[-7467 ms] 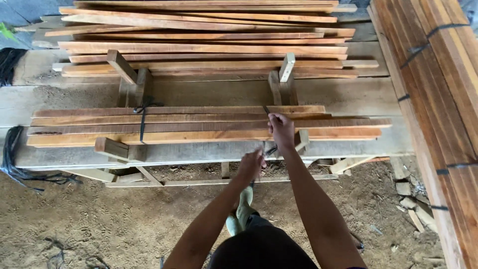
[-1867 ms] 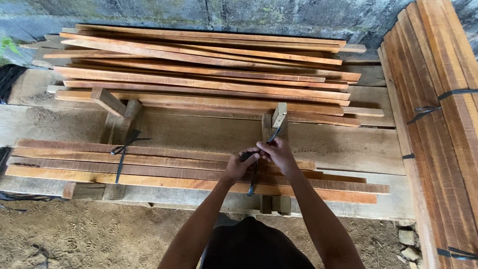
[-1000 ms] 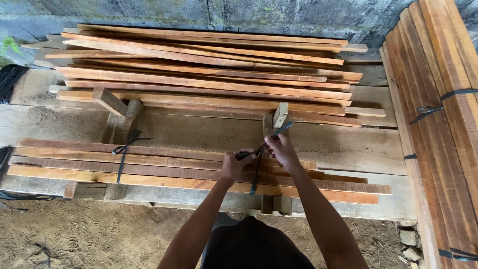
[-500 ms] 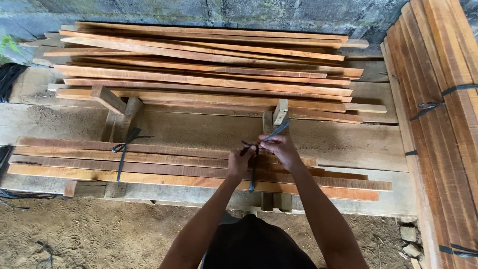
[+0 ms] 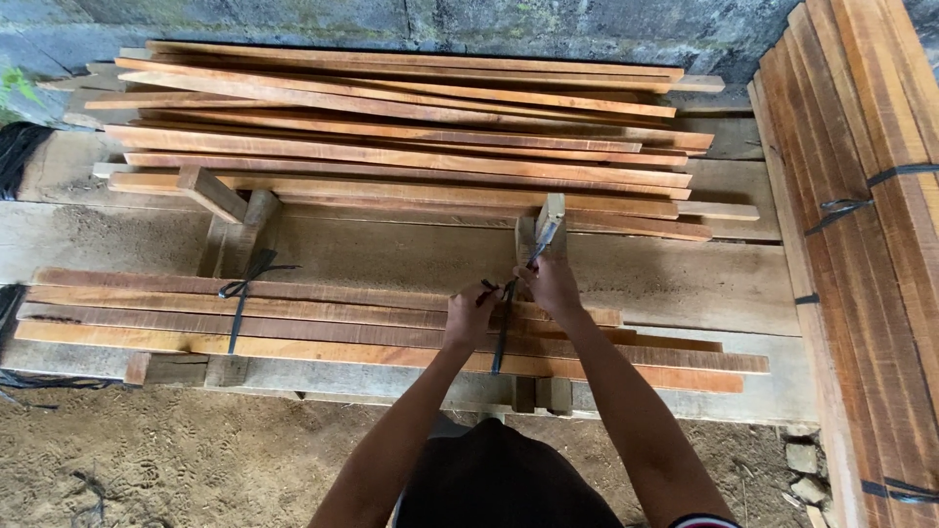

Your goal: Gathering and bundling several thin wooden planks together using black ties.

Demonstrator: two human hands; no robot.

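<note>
A bundle of long wooden planks (image 5: pixel 323 328) lies across low wooden supports in front of me. A black strap (image 5: pixel 501 332) runs around the bundle near its right part. My left hand (image 5: pixel 468 315) grips one end of the strap on top of the planks. My right hand (image 5: pixel 553 284) grips the other end, which rises taut toward the far side. Another black strap (image 5: pixel 240 298) is tied around the bundle's left part.
A loose pile of longer planks (image 5: pixel 411 137) lies behind on a broad beam (image 5: pixel 391 256). Strapped plank bundles (image 5: pixel 866 244) run along the right side. A stone wall (image 5: pixel 489 24) stands at the back. Sandy ground (image 5: pixel 176 460) lies below, with black straps (image 5: pixel 20 156) at the left.
Both hands have come together on the strap at the right part of the near bundle. Over the last second my right hand has drawn its strap end up and away, tightening it.
</note>
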